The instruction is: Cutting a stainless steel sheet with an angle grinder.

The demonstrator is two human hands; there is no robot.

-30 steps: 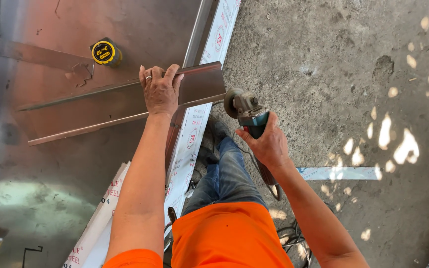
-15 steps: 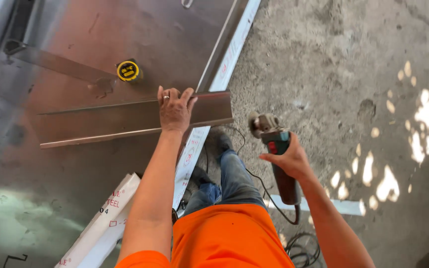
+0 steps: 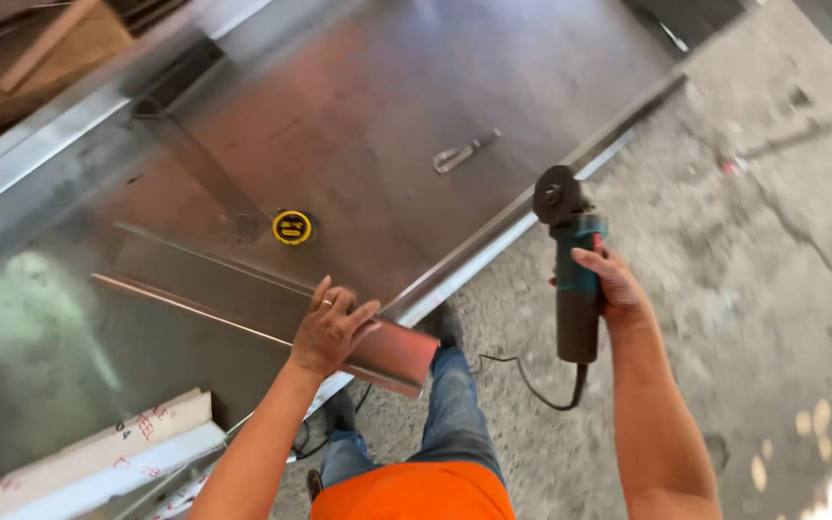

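Since half a second ago the right hand [image 3: 604, 284] has lifted the angle grinder [image 3: 570, 270] away from the metal channel [image 3: 243, 299]; its disc [image 3: 556, 193] now points up, clear of the steel, and the view has swung so the channel runs diagonally.

Landmark: metal channel.
- Steel sheet [image 3: 416, 87], the surface: lies under the channel and runs far beyond it, glaring with reflections.
- Concrete floor [image 3: 753, 289]: right of the channel's near end.
- Channel: flat on the sheet, near end overhanging the sheet edge above the person's shoe.
- Left hand [image 3: 329, 332]: palm down on the channel near that end, fingers spread, pressing rather than clasping.
- Grinder: right of the channel, well apart; right-hand grip closed round the body. Cord [image 3: 532, 385] trails toward the legs.
- Tape measure [image 3: 292, 227]: just beyond the channel on the sheet.

Risks, as judged: a pressing hand alone may let the channel slide or chatter on slick steel; left fingers sit close to any cut at the near end; one-handed grinder could kick; cord could snag the feet; glare hides marks.
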